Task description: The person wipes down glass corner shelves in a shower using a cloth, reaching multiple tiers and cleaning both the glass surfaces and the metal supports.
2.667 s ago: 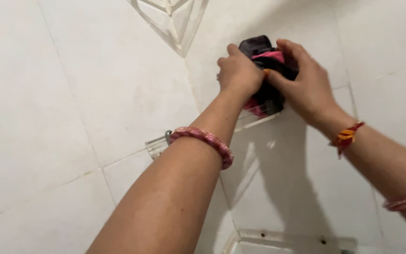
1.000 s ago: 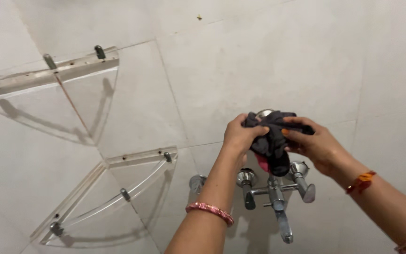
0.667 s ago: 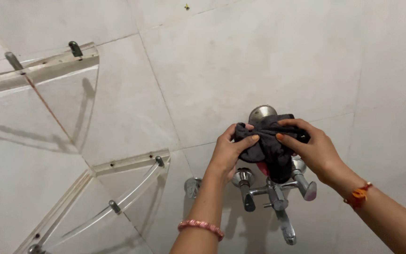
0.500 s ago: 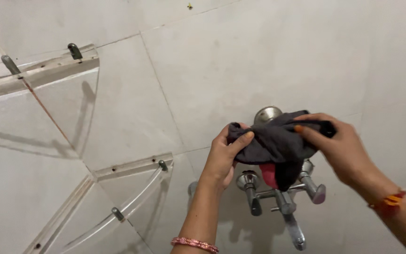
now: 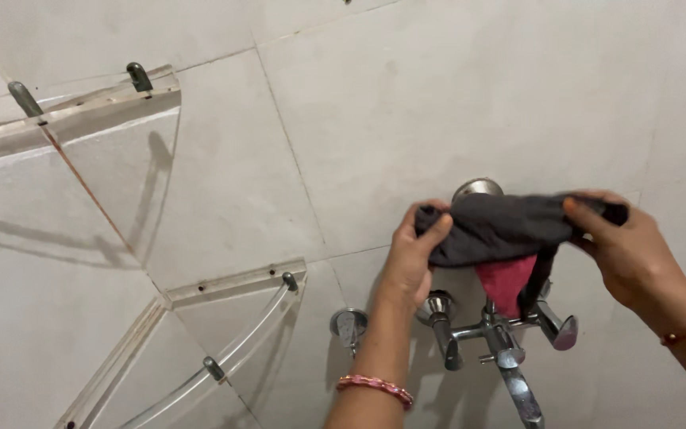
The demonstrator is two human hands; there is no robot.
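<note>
White tiled wall with two clear corner shelves at left and a chrome tap below. I hold a dark grey cloth, pink patch hanging, stretched between my hands in front of the tap: left hand pinches its left end shut, right hand grips its right end.

left hand, right hand, dark cloth
</note>
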